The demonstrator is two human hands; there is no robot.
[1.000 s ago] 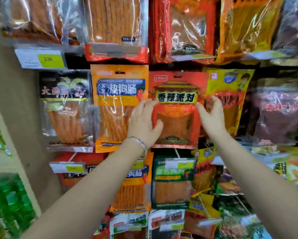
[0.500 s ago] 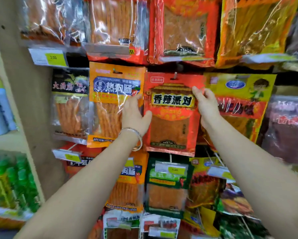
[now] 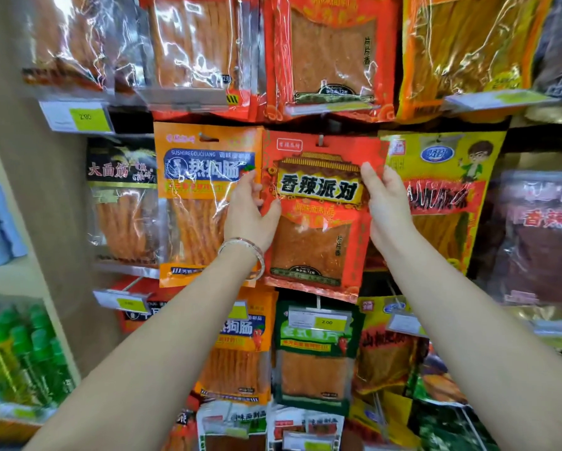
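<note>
A red snack packet (image 3: 318, 236) with a black-and-yellow label hangs from a peg in the middle row of a shop display. My left hand (image 3: 248, 211), with a bracelet on the wrist, grips the packet's left edge, thumb on the front and fingers behind. My right hand (image 3: 387, 203) holds the right edge near the top, fingers curled round it. The packet's hole sits at the metal peg (image 3: 320, 139); whether it is fully hooked I cannot tell.
An orange packet (image 3: 201, 203) hangs directly left, a yellow packet (image 3: 442, 196) directly right. More packets fill the rows above and below, with price tags (image 3: 318, 320) on peg ends. A beige upright (image 3: 39, 196) and shelves with green bottles (image 3: 16, 356) stand at left.
Both hands slid up the red packet's sides from its middle to its upper part. The view moved closer to the display and shifted left.
</note>
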